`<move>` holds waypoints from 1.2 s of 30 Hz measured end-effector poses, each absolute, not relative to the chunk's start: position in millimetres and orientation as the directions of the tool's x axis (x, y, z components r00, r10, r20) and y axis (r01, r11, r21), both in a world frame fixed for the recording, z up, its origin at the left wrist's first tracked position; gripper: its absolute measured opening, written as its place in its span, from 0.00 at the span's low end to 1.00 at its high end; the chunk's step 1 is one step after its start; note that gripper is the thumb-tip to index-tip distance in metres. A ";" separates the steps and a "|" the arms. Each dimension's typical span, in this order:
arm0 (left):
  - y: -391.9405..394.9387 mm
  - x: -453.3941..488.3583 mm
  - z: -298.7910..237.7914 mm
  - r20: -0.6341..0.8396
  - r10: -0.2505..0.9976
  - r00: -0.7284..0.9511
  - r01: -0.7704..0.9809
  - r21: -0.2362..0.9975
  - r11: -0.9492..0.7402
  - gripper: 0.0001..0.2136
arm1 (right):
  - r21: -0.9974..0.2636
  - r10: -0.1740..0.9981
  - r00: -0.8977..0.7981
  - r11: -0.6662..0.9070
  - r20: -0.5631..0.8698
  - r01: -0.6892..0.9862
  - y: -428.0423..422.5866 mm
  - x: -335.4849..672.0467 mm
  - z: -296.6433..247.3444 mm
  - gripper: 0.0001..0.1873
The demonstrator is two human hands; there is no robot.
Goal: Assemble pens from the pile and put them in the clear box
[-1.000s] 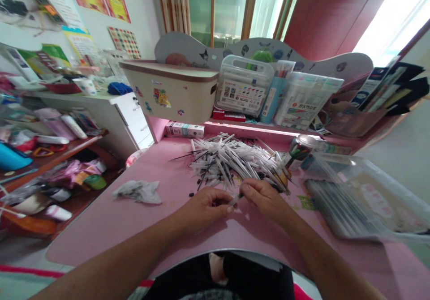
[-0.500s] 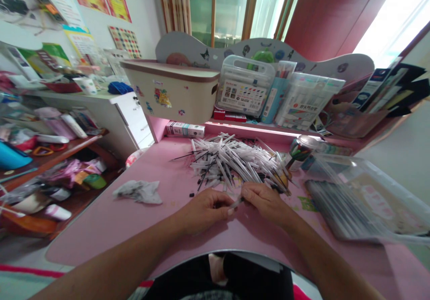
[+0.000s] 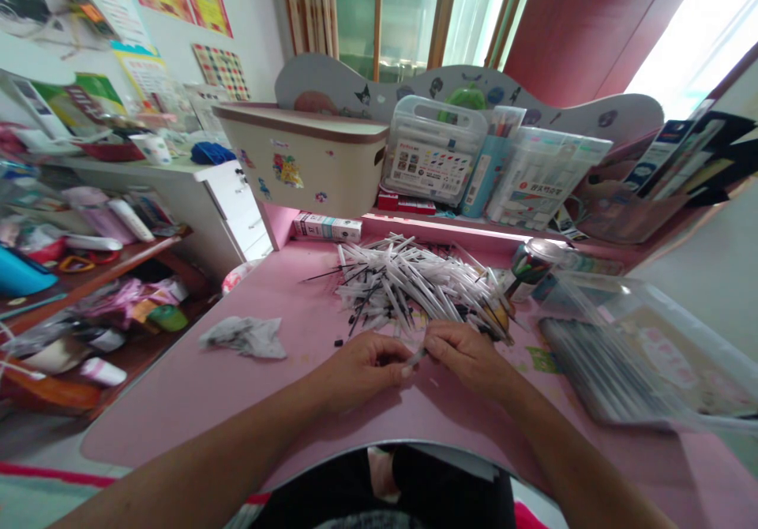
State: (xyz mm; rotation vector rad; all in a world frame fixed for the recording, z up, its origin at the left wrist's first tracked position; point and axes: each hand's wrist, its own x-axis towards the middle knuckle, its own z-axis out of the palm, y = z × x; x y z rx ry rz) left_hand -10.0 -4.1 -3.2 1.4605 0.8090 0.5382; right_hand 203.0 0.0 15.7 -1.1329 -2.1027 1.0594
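Observation:
On the pink desk (image 3: 195,387) lies a heap of white pens and black refills (image 3: 408,286). Just in front of the heap, my left hand (image 3: 361,367) and my right hand (image 3: 465,355) meet. Both pinch one white pen (image 3: 416,355) between their fingertips, the left at its near end, the right at the far end. Small black parts lie scattered near the left hand.
A crumpled grey tissue (image 3: 245,336) lies left of the hands. A clear plastic box of finished pens (image 3: 616,355) sits at right, a printed can (image 3: 527,264) behind it. A cream storage bin (image 3: 305,158) and marker cases (image 3: 432,150) stand on the shelf. Cluttered shelves stand at left.
The hands have drawn a little closer together on the pen; otherwise nothing has moved.

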 end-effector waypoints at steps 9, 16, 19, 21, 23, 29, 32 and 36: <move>-7.1 -8.6 3.2 -0.174 0.755 0.632 0.103 0.985 0.141 0.11 | -0.865 0.872 -0.489 0.265 0.027 0.425 -4.1 201.7 12.4 0.10; -9.1 -6.8 2.3 -0.207 0.766 0.609 0.081 0.977 0.199 0.10 | -0.877 0.879 -0.477 0.234 0.007 0.419 -5.1 200.9 13.6 0.12; -8.6 -7.1 1.2 -0.209 0.764 0.610 0.077 0.976 0.205 0.09 | -0.903 0.887 -0.461 0.209 0.014 0.374 -5.7 202.1 13.5 0.06; -7.8 -7.6 1.7 -0.201 0.752 0.627 0.108 0.979 0.172 0.08 | -0.889 0.884 -0.468 0.220 0.008 0.402 -5.1 202.4 13.2 0.06; -7.2 -7.9 2.7 -0.199 0.750 0.631 0.123 0.980 0.156 0.08 | -0.865 0.879 -0.476 0.236 -0.004 0.443 -4.1 202.3 13.0 0.09; -7.4 -9.0 3.8 -0.157 0.766 0.623 0.188 0.981 0.048 0.09 | -0.804 0.873 -0.488 0.280 -0.015 0.525 -2.3 200.4 11.2 0.15; -8.2 -9.1 2.8 -0.157 0.768 0.621 0.217 0.976 0.024 0.08 | -0.793 0.871 -0.491 0.295 -0.006 0.533 -3.8 198.6 9.3 0.16; -9.5 -7.2 0.3 -0.155 0.793 0.589 0.156 0.985 0.077 0.07 | -0.789 0.882 -0.470 0.301 0.018 0.535 -1.0 203.4 14.5 0.17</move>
